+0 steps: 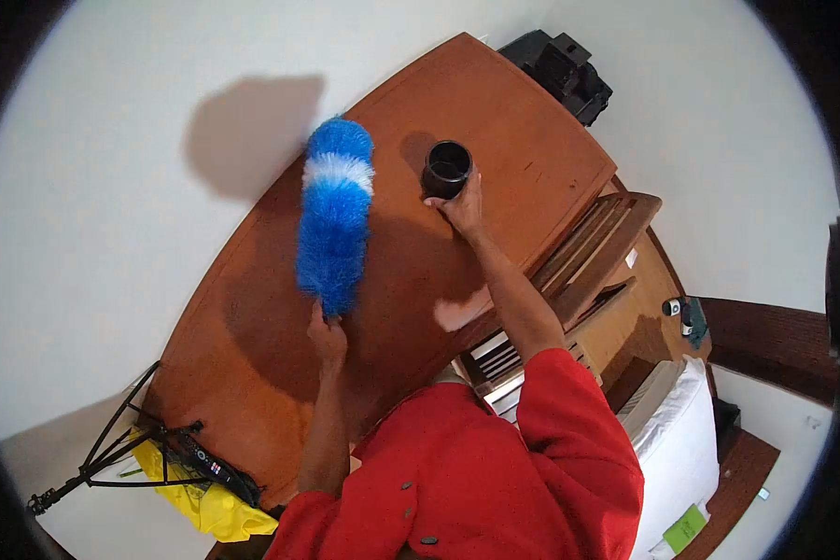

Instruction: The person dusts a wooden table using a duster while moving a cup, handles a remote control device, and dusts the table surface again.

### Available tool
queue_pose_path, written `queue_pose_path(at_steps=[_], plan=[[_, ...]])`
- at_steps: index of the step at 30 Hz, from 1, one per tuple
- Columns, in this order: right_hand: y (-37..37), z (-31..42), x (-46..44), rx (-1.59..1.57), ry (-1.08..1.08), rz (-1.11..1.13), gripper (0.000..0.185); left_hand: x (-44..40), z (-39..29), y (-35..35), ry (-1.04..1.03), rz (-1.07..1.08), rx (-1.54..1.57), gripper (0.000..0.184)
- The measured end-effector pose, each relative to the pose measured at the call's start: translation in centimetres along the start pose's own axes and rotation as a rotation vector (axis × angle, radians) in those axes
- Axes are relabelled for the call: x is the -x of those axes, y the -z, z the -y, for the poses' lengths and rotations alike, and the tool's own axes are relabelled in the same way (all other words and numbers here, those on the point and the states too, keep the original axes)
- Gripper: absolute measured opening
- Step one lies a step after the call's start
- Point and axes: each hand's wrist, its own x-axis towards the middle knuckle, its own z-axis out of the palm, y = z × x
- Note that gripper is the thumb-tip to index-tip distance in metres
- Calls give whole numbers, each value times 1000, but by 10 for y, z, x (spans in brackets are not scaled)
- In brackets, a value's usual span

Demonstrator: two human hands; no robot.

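Observation:
My left hand (pixel 327 338) is closed around the handle end of a fluffy duster (pixel 334 224). The duster is blue with a white band near its far end, and it stretches away from me over the wooden table (pixel 392 327). To the right of it, my right hand (pixel 462 203) grips a dark, round cup (pixel 448 168) by its near side. The cup's open top faces me and its inside looks black. Whether the cup touches the tabletop, I cannot tell.
Wooden chairs (pixel 593 252) stand against the table's right edge. Black equipment (pixel 565 70) sits beyond the far corner. At the lower left are a black tripod (pixel 112 439), a yellow bag (pixel 191 499) and a dark remote-like object (pixel 217 467). A white mattress (pixel 677 448) lies at right.

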Motion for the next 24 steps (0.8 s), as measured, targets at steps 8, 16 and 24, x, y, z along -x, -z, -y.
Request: queue_pose_path(at_steps=[8, 16, 24], plan=[[24, 1, 34, 323, -203, 78, 122, -160, -17, -2, -316, 12, -502, 41], [4, 2, 45, 307, -144, 29, 110, -294, -159, -61, -486, 94, -477, 42], [-3, -4, 43, 359, -177, 56, 106, -246, -319, -165, -895, 258, -655, 25]])
